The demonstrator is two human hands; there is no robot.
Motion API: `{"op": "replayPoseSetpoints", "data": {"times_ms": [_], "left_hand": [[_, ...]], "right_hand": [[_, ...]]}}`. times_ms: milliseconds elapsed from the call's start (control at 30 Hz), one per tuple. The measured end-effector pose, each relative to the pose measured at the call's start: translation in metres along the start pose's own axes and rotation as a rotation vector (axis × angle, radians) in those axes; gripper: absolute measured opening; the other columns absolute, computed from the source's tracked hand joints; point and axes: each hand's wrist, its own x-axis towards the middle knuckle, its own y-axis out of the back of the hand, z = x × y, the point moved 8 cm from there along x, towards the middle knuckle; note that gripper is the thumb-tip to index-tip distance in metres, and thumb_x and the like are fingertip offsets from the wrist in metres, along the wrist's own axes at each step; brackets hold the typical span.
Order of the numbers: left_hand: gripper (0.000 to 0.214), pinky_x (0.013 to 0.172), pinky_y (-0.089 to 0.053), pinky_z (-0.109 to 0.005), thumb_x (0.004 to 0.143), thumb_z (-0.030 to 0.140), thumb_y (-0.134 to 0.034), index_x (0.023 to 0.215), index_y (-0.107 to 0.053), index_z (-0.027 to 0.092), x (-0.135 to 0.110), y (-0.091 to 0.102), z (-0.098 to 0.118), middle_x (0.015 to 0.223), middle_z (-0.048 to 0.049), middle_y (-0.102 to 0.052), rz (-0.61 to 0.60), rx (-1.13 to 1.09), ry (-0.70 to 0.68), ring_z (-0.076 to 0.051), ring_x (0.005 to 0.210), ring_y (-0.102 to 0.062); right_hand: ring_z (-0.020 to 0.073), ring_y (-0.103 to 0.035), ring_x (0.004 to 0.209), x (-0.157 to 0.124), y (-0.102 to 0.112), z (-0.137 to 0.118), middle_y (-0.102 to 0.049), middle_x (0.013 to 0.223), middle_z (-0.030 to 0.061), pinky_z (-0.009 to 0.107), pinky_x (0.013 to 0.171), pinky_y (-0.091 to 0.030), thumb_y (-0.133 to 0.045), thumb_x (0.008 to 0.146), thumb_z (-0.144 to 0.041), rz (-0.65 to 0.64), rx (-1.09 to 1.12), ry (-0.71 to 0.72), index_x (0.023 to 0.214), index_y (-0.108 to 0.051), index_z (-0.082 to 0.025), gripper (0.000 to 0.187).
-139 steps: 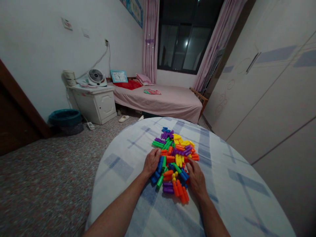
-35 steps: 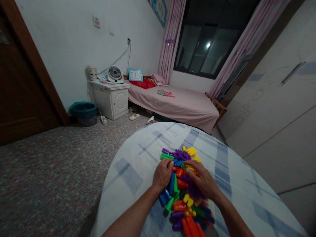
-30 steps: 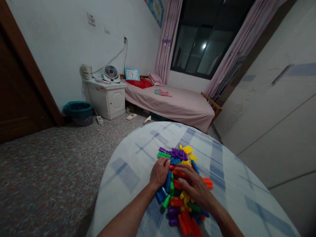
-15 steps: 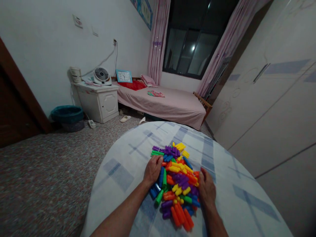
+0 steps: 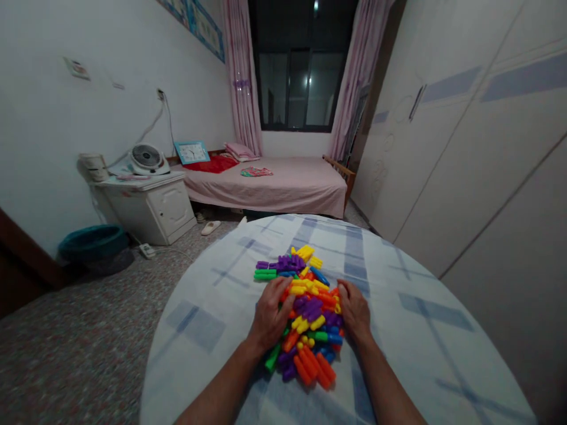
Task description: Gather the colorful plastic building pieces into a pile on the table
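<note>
A heap of small plastic pieces (image 5: 310,307) in purple, yellow, orange, green and blue lies on the round table. Many are short rounded rods, some joined side by side. On the heap's left edge rests my left hand (image 5: 271,311), thumb and fingers parted and curved over pieces there. Against the right edge is my right hand (image 5: 355,308), cupped with its fingertips at orange and yellow pieces. Neither hand visibly grips a single piece. Orange rods (image 5: 313,367) form the near end of the heap; purple pieces (image 5: 290,263) and yellow pieces (image 5: 305,252) lie at the far end.
A checked blue-and-white cloth (image 5: 199,324) covers the table. Beyond stand a pink bed (image 5: 301,189) and a white cabinet (image 5: 168,212) with a fan (image 5: 148,158). A teal-lined bin (image 5: 95,251) is at left, a wardrobe (image 5: 443,147) at right.
The view has turned right and levelled. My left hand has moved further over the heap's left side, its fingers spreading. My right hand stays against the right side.
</note>
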Motion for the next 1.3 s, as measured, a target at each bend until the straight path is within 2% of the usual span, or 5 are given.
{"op": "replayPoseSetpoints", "data": {"times_ms": [200, 367, 767, 1100, 1300], "left_hand": [[0.065, 0.111, -0.019, -0.053, 0.076, 0.058, -0.058, 0.134, -0.046, 0.032, -0.028, -0.030, 0.061, 0.142, -0.0078, -0.042, -0.345, 0.197, -0.349, -0.031, 0.132, -0.034], [0.093, 0.109, -0.009, -0.063, 0.053, 0.057, -0.077, 0.137, -0.041, 0.035, -0.045, -0.049, 0.074, 0.150, -0.0059, -0.029, -0.552, 0.224, -0.364, -0.040, 0.137, -0.021], [0.030, 0.100, -0.041, -0.042, 0.081, 0.025, -0.057, 0.110, -0.060, 0.025, -0.019, -0.033, 0.052, 0.135, -0.0071, -0.050, -0.262, 0.320, -0.330, -0.026, 0.121, -0.046], [0.027, 0.103, -0.030, -0.056, 0.087, 0.023, -0.049, 0.110, -0.062, 0.023, 0.003, 0.011, 0.012, 0.120, -0.0068, -0.060, 0.039, 0.665, -0.196, -0.027, 0.115, -0.050], [0.031, 0.099, -0.036, -0.048, 0.089, 0.034, -0.046, 0.109, -0.063, 0.019, 0.012, 0.052, -0.019, 0.122, -0.0107, -0.058, 0.124, 0.823, 0.026, -0.027, 0.112, -0.052]], "right_hand": [[0.0211, -0.057, 0.101, -0.001, 0.001, -0.004, -0.065, 0.109, 0.0067, 0.037, 0.093, -0.041, -0.028, 0.090, -0.038, 0.000, -0.002, 0.019, 0.106, -0.062, -0.020, 0.041], [0.0199, -0.058, 0.100, 0.000, 0.000, -0.004, -0.065, 0.106, 0.0061, 0.035, 0.092, -0.041, -0.029, 0.090, -0.037, 0.006, -0.008, 0.032, 0.104, -0.061, -0.020, 0.039], [0.0208, -0.056, 0.101, 0.000, 0.000, -0.005, -0.065, 0.108, 0.0063, 0.035, 0.092, -0.039, -0.031, 0.089, -0.034, -0.018, -0.024, -0.009, 0.106, -0.062, -0.018, 0.038], [0.0202, -0.057, 0.099, 0.000, 0.000, -0.003, -0.065, 0.106, 0.0054, 0.034, 0.090, -0.039, -0.034, 0.087, -0.031, -0.004, -0.023, -0.023, 0.104, -0.063, -0.019, 0.036], [0.0190, -0.057, 0.099, 0.000, -0.001, -0.002, -0.065, 0.105, 0.0043, 0.032, 0.091, -0.039, -0.034, 0.087, -0.031, 0.001, -0.021, -0.017, 0.103, -0.063, -0.020, 0.035]]}}
